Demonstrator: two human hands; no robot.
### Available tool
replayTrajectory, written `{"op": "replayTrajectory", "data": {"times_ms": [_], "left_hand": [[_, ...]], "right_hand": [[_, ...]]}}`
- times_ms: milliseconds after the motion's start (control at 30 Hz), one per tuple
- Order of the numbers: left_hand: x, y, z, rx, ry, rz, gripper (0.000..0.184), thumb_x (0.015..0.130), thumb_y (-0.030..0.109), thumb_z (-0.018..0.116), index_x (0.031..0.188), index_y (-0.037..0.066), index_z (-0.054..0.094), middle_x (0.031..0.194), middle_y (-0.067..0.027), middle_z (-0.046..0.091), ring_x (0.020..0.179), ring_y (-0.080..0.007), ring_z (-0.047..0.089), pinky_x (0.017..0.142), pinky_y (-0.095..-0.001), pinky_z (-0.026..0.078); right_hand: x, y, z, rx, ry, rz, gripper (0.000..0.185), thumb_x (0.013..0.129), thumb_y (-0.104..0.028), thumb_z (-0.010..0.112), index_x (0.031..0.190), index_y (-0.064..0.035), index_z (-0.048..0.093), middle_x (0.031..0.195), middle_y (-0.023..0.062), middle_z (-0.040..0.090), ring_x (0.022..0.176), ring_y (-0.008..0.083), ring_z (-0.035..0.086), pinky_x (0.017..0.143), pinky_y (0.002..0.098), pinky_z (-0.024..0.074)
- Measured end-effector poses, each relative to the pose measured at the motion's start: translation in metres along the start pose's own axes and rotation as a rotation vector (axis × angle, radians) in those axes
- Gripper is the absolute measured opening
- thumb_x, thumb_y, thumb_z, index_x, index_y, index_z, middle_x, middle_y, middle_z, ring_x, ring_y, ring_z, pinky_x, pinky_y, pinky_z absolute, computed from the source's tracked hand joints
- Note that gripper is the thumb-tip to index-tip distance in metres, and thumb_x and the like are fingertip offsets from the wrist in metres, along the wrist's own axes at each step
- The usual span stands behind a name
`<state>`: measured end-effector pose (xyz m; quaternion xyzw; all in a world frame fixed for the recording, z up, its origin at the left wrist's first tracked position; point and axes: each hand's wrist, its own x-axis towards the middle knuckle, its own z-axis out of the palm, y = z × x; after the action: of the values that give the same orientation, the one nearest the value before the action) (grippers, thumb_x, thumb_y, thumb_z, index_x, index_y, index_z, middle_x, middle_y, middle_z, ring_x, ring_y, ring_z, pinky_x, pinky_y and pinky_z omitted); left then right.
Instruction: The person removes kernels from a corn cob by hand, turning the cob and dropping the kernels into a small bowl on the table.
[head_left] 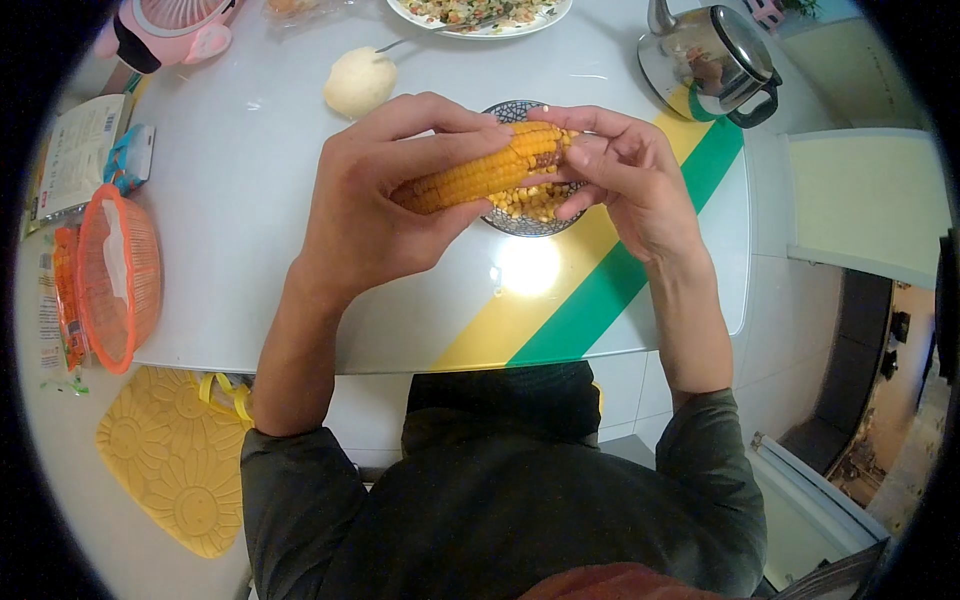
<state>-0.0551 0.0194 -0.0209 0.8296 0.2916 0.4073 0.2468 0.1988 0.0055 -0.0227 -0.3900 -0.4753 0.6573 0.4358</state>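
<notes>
Corn cob [470, 178] clasped in curled left fingers [440, 152]; right fingers [590, 122] half-open against end.

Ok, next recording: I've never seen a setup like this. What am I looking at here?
No machine here: these are a person's own bare hands, seen by a camera worn on their head, looking forward and down. There is just this one view. The left hand holds a cob of corn. The right hand's fingers are at its far end, where some kernels are missing. Below is a patterned bowl with loose kernels. Also on the table are a kettle and a plate of food.
</notes>
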Motion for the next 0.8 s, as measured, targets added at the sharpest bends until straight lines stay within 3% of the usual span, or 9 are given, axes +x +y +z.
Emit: {"op": "replayTrajectory", "data": {"times_ms": [167,267,467,800], "left_hand": [[-0.0001,-0.0006,0.0004,-0.001,0.004,0.001,0.055,0.065,-0.002,0.089,0.118,0.004,0.077,0.115,-0.0131,0.074,0.105,-0.0257,0.073,0.091,-0.0335,0.058],[0.0001,0.0008,0.0008,0.0,0.005,-0.003,0.055,0.064,-0.003,0.089,0.118,0.004,0.078,0.115,-0.0128,0.074,0.104,-0.0257,0.073,0.091,-0.0335,0.059],[0.0001,0.0006,0.0007,-0.001,-0.003,-0.003,0.055,0.064,-0.003,0.088,0.118,0.004,0.078,0.115,-0.0126,0.074,0.105,-0.0254,0.073,0.091,-0.0332,0.058],[-0.0004,-0.001,0.0003,-0.012,-0.008,-0.003,0.055,0.064,-0.003,0.088,0.118,0.004,0.077,0.116,-0.0135,0.074,0.105,-0.0256,0.073,0.091,-0.0334,0.058]], "right_hand": [[0.0006,-0.0021,-0.0017,0.171,-0.012,0.028,0.038,0.105,-0.017,0.06,0.129,0.0118,0.063,0.12,0.0231,0.072,0.095,0.0298,0.078,0.065,0.0252,0.0663],[0.0022,-0.0026,0.0022,0.02,0.035,0.085,0.042,0.106,-0.024,0.06,0.132,0.0092,0.063,0.122,0.0218,0.071,0.094,0.024,0.079,0.062,0.023,0.0654],[0.0021,-0.001,0.0059,-0.065,0.056,0.042,0.035,0.109,-0.02,0.056,0.126,0.0093,0.065,0.11,0.0191,0.074,0.089,0.0241,0.079,0.061,0.0227,0.0644],[0.0005,-0.0019,0.0068,-0.078,0.044,0.03,0.034,0.11,-0.017,0.053,0.128,0.0103,0.062,0.111,0.0191,0.073,0.091,0.0235,0.079,0.061,0.0236,0.0645]]}}
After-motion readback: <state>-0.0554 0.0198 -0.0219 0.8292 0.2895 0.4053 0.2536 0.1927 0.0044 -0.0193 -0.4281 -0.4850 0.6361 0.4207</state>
